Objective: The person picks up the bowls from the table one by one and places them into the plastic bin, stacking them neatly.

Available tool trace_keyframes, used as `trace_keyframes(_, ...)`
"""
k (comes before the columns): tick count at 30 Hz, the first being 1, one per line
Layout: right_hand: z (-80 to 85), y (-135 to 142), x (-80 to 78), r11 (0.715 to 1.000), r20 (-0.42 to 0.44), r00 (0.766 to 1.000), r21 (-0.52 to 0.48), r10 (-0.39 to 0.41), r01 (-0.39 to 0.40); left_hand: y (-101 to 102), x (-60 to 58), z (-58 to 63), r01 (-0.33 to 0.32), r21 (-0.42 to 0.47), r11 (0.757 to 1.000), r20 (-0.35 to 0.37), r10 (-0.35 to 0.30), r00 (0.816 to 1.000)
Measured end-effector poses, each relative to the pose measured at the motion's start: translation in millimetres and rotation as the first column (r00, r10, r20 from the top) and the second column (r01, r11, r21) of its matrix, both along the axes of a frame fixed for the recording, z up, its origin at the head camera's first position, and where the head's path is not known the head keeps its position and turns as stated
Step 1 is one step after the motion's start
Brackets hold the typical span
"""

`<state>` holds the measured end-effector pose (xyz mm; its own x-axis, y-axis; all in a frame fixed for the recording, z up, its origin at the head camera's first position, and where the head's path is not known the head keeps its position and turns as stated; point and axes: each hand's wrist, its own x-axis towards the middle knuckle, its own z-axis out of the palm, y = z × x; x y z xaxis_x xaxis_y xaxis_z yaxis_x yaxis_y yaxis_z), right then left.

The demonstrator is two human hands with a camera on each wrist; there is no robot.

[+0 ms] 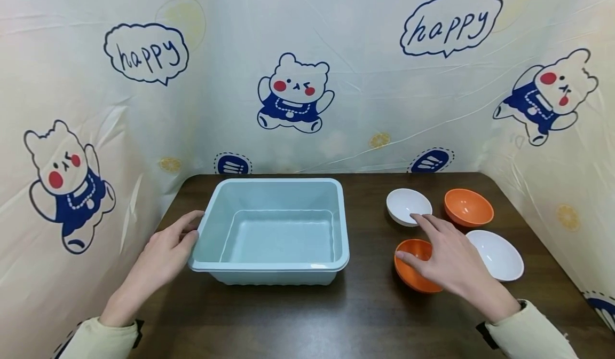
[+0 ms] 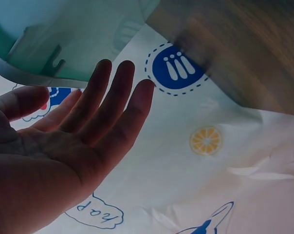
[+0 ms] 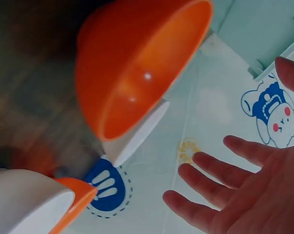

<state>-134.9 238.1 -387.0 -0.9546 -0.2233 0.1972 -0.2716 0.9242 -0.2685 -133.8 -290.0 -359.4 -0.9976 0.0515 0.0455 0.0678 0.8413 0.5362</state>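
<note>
Pale sleeves (image 1: 108, 340) come closest, both cut off by the lower edge of the head view, each with a dark band only partly showing at the cuff. From the left one reaches the left hand (image 1: 165, 249), its fingers loosely spread at the left rim of a light blue basin (image 1: 274, 277); whether the fingertips touch the rim is hard to tell. The right hand (image 1: 451, 252) spreads over the near orange bowl (image 1: 414, 280), holding nothing, and hides that bowl's right side and the left edge of the right-hand white bowl (image 1: 502, 257). Beyond its fingertips sit another white bowl (image 1: 408, 205) and a far orange bowl (image 1: 468, 208). All four bowls stand on the dark table (image 1: 365, 321), right of the basin. In the right wrist view the thumb is cropped and the tabletop blurs; the left wrist view catches only part of the basin.
</note>
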Motion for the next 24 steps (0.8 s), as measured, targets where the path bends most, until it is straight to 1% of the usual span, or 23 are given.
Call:
trace_keyframes(5, -8.7, 7.3, 4.3, 1.000, 0.020, 1.000, 0.011, 0.013, -0.013, -0.9, 1.7, -2.6, 0.017, 0.044, 0.999, 0.025, -0.018, 1.000)
trace_keyframes(10, -20.4, 15.3, 10.3, 0.999, 0.009, 0.999, 0.031, 0.035, -0.035, -3.3, 0.5, -6.7, 0.021, 0.088, 0.996, 0.036, -0.024, 0.999)
trace_keyframes(15, -29.0, 23.9, 16.5, 0.998, -0.011, 0.998, 0.032, 0.058, -0.058, -7.0, 0.2, -11.0, 0.025, 0.153, 0.988, 0.046, -0.033, 0.998)
trace_keyframes(21, -34.8, 28.6, 22.1, 0.997, -0.003, 0.997, 0.019, 0.073, -0.073, -13.0, 3.6, -16.6, 0.056, 0.246, 0.968, 0.004, -0.059, 0.998)
trace_keyframes(24, -37.7, 30.0, 23.5, 0.997, 0.002, 0.997, 0.008, 0.078, -0.078, -14.9, 5.9, -19.2, 0.074, 0.309, 0.948, -0.010, -0.074, 0.997)
